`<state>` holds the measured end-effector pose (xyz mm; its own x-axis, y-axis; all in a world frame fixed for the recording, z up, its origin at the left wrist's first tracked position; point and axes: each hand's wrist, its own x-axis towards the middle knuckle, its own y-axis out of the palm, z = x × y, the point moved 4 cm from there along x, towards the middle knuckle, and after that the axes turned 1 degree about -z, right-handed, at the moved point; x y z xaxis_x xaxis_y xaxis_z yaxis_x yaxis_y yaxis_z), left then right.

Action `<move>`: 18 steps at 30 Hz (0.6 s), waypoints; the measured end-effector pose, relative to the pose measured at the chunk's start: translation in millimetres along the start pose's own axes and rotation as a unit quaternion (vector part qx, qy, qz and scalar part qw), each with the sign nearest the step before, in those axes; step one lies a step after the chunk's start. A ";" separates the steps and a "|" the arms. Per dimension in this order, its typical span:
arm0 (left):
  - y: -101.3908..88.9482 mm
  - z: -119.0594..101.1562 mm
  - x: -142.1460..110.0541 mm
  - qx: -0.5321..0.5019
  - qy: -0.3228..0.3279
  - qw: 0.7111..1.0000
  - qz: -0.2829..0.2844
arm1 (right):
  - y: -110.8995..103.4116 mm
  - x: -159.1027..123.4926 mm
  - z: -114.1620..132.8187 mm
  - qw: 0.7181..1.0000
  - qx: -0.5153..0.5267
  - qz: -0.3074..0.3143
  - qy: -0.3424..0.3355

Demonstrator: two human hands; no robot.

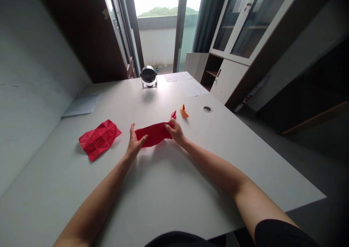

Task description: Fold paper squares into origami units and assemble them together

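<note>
A strip-shaped sheet of red paper (154,134) is stretched between my two hands, just above the white table. My left hand (135,141) pinches its left end, thumb on the near face. At the other end, my right hand (176,130) grips the paper with its thumb in front; the fingers behind are partly hidden. Left of my hands lies a creased red sheet (99,138), spread out with many fold lines. Just beyond my right hand sit a small red folded paper piece (173,114) and an orange folded paper figure (184,111).
Toward the far edge of the white table (174,199) stands a round dark-faced device in a silver frame (148,76). Printed papers (192,87) lie at the back right, near a cable hole (207,109). A flat folder (81,104) rests by the left wall.
</note>
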<state>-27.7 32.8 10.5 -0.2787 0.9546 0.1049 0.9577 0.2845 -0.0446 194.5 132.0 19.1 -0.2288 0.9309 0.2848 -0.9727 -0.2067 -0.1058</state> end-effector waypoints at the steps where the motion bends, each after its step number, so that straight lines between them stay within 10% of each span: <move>1: 0.0 1.1 0.3 0.014 0.003 1.000 0.003 | 0.1 -0.1 0.2 1.000 0.005 0.002 0.004; 18: 13.9 -2.4 -6.0 0.257 0.090 0.958 0.086 | 3.7 -3.3 3.7 1.000 0.020 0.000 0.005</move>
<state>-12.6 30.8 11.6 -0.0588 0.9739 0.2193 0.8133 0.1741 -0.5552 191.5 127.0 21.3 -0.2282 0.9339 0.2753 -0.9736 -0.2178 -0.0682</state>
